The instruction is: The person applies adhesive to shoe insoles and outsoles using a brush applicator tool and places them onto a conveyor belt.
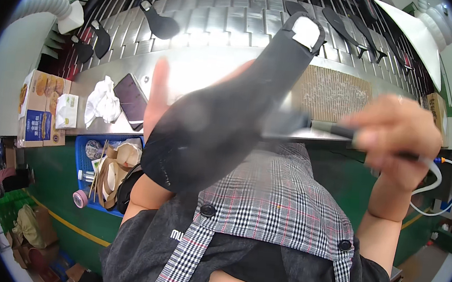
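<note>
A large black shoe insole (228,114) with a white patch at its heel end is held up slantwise before me. My left hand (160,88) grips it from beneath, so most of that hand is hidden; a thumb or finger shows past the left edge. My right hand (400,139) is closed around the dark handle of a brush (336,130), which has a thin white hose (436,177) by its rear end. The brush head is smeared by motion and lies over or against the insole's right edge; I cannot tell whether it touches.
Beyond the steel ledge, a slatted metal conveyor (216,15) carries several black insoles (161,23). On the ledge lie a phone (130,99), crumpled white tissue (103,101), a cardboard box (44,110) and a ribbed brown mat (334,91). A blue basket (84,154) hangs left; white ducts flank the conveyor.
</note>
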`<state>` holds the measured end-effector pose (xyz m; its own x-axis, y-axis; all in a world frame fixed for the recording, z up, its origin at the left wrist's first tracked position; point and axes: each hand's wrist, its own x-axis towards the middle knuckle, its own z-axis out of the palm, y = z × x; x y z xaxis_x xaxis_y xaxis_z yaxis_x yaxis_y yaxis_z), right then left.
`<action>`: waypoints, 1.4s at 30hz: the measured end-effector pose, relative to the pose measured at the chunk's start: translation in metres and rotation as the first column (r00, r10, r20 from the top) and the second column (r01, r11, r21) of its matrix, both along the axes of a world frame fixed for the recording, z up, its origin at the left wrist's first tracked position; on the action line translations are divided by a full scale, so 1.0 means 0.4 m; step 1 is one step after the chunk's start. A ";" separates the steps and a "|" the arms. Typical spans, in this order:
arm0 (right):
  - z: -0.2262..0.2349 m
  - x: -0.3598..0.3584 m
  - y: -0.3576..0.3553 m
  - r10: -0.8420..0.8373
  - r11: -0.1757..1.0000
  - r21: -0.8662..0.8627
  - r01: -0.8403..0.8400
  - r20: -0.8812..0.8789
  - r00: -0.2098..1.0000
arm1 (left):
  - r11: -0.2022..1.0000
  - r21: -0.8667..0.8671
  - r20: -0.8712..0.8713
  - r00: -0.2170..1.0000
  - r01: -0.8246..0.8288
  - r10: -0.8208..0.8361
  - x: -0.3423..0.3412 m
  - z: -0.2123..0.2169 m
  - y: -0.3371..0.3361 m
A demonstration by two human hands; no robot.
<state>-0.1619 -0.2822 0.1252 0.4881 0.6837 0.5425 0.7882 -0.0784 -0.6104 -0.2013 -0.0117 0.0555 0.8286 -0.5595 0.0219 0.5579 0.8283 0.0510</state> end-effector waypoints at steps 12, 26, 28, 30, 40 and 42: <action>0.010 0.035 -0.049 0.018 0.998 0.052 -0.020 0.041 0.999 | 0.991 -0.066 0.064 0.992 0.116 -0.112 -0.011 -0.019 0.022; 0.018 0.077 -0.118 0.002 0.988 0.149 0.027 -0.193 0.981 | 0.985 0.065 -0.059 0.986 0.160 -0.156 -0.017 -0.036 0.066; 0.004 0.082 -0.105 -0.080 0.988 0.108 0.112 -0.264 0.961 | 0.979 0.096 -0.092 0.981 0.180 -0.172 -0.001 -0.054 0.076; -0.006 0.084 -0.095 -0.066 0.992 0.080 0.098 -0.337 0.939 | 0.792 -0.259 0.131 0.832 0.553 -0.539 0.035 -0.138 0.115; -0.074 -0.025 0.064 -0.259 0.954 0.117 0.276 -0.143 0.955 | 0.453 0.634 0.739 0.665 -0.627 -0.114 0.028 -0.105 -0.025; -0.074 -0.041 0.087 -0.288 0.952 0.096 0.292 -0.048 0.956 | 0.191 0.682 0.729 0.636 -0.706 -0.254 0.036 -0.129 -0.032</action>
<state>-0.1781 -0.2476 0.0956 0.6763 0.4524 0.5814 0.7196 -0.2372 -0.6526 -0.1869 -0.0246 0.0038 0.9147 -0.3382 0.2212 -0.2462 -0.0323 0.9687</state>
